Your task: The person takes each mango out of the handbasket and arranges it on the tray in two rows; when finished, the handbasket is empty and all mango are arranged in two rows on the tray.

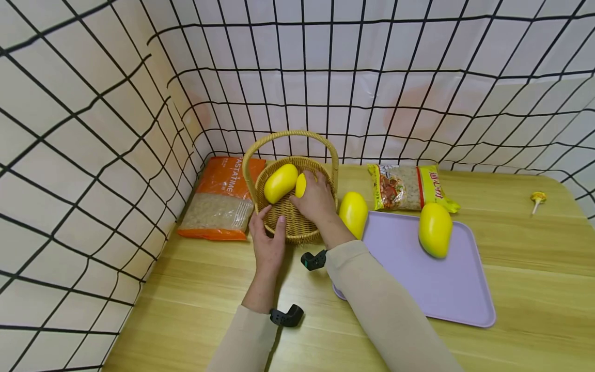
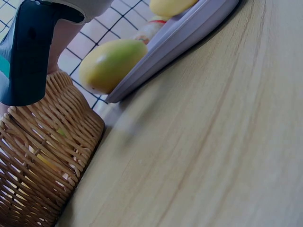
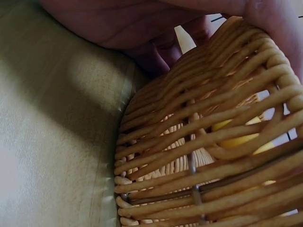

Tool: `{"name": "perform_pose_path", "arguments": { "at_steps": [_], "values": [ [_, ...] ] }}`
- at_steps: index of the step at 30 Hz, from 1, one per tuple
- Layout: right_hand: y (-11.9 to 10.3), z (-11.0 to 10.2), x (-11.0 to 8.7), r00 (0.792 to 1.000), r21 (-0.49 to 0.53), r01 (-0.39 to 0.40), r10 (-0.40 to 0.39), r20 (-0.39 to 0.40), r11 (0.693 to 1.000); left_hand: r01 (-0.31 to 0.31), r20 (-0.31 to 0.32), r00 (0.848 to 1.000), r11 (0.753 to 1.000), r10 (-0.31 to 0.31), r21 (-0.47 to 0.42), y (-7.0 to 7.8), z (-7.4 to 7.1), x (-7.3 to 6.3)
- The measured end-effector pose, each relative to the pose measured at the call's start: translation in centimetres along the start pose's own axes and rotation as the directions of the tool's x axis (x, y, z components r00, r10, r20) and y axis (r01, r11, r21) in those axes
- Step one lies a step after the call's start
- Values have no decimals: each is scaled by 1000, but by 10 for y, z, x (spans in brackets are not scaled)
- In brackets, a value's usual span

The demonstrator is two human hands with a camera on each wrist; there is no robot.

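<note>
A round wicker basket with a tall arched handle stands on the wooden table. Inside it, on the left, lies a yellow mango. My right hand reaches into the basket and holds a second mango, mostly covered by the fingers. At the near left rim, my left hand grips the basket, its thumb at the rim. In the right wrist view that hand wraps the woven wall. Another mango leans at the tray's left edge, and one more lies on the tray's far right part.
A lilac tray lies right of the basket. Behind it is a yellow-ended food packet. An orange pasta bag lies left of the basket. A lollipop is far right. Black wire grid borders the back and left.
</note>
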State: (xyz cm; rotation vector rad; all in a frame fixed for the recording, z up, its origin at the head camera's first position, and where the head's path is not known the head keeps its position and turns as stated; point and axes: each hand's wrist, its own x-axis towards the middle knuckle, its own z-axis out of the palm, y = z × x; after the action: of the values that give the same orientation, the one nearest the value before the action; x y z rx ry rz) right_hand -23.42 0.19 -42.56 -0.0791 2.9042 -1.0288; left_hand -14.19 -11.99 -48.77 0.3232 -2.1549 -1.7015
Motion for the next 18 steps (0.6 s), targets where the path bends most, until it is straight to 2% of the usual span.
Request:
{"name": "perform_pose_path", "arguments": {
  "at_steps": [10, 18],
  "values": [
    [0, 2, 1, 1000, -35, 3, -3, 3, 999, 3, 6, 1000, 1000, -3, 1, 0, 0, 1],
    [-1, 2, 0, 1000, -22, -5, 4, -9, 1000, 11, 11, 1000, 1000, -11, 5, 1, -1, 0]
  ]
}}
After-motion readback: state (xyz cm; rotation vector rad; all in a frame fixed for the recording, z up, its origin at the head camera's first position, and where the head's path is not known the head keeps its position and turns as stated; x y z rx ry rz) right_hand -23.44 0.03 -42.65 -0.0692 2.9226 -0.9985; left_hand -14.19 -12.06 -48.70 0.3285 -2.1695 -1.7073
